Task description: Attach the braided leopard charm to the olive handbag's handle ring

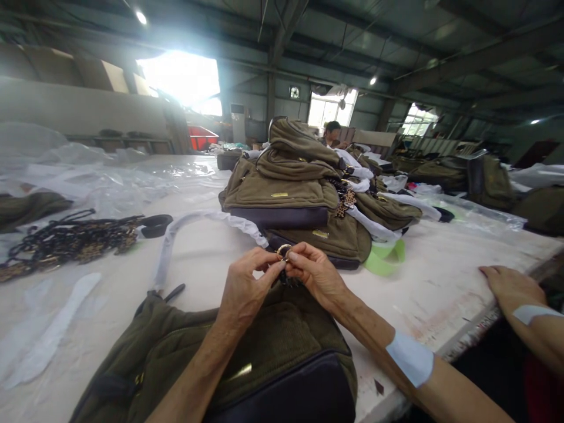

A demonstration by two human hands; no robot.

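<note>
Ring [282, 248] pinched by fingertips of one left hand [247, 286] and one right hand [318, 275].
It sits near the far end of one green bag [273, 335] on one table [423, 282]; one bag pile [259, 187] stands behind.

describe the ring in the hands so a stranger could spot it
On the pale table, find the nearest olive bag. Above it, the left hand and right hand meet at the ring; unlike the bag's flat gold plate, it is a round, gold-coloured loop.
</note>
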